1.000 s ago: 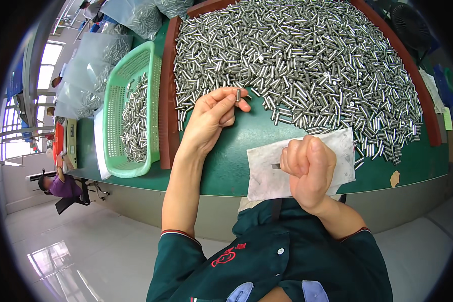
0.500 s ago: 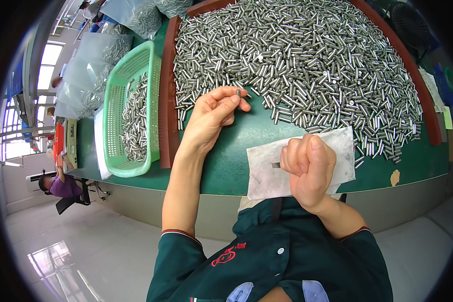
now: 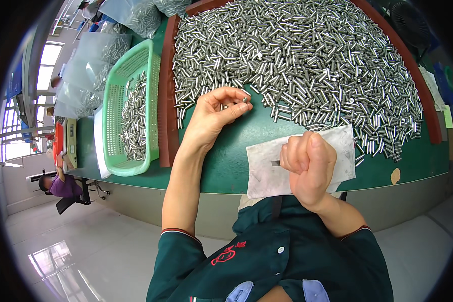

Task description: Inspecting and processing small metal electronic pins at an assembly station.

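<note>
My left hand [image 3: 219, 110] is above the green table at the near edge of a wide heap of short steel pins [image 3: 297, 65]. Its thumb and forefinger pinch a steel pin [image 3: 245, 99], whose end shows between the fingertips. Something shiny also glints inside the curled fingers. Closed in a fist, my right hand [image 3: 309, 168] is over a smudged white cloth [image 3: 264, 181]. A short grey metal end [image 3: 275, 163] sticks out of the fist on its left side; the rest of that piece is hidden.
Red-brown bars [image 3: 168, 110] border the heap. Left of it stands a green plastic basket [image 3: 109, 146] with pins in it. Clear bags of pins [image 3: 85, 65] lie farther left, near a scale [image 3: 70, 143]. A fan [image 3: 407, 22] is at the far right. Another person [image 3: 65, 185] sits at the left.
My left thumb and fingers have shifted, and the pin between them has turned from upright to end-on. My right hand has stayed in place.
</note>
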Available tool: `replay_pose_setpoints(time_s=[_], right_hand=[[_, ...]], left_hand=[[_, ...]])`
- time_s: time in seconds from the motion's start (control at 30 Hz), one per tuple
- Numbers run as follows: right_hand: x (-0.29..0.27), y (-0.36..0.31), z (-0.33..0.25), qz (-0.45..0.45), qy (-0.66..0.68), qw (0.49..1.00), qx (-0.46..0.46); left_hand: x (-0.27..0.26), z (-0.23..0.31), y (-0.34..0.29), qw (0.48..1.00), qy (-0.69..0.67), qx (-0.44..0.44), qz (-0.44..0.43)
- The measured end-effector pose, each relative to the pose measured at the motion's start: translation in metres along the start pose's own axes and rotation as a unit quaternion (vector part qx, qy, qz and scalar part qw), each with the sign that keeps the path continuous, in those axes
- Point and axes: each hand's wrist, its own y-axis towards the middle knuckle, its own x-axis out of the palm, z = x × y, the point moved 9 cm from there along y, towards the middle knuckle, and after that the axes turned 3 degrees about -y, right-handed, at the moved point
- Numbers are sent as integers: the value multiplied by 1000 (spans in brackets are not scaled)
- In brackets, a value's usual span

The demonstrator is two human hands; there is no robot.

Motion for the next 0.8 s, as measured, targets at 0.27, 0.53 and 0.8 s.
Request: replay_pose_setpoints(time_s=[0.27,0.53,0.8], right_hand=[[0,-1,0,-1,-16,1000,-3],[-3,-2,5,23,3,1000,6],[-6,1,6,29,-10,999,23]], left_hand=[[3,1,0,997,52,41,-29],[9,13,-17,990,93,110,-4],[45,6,-87,937,323,117,60]])
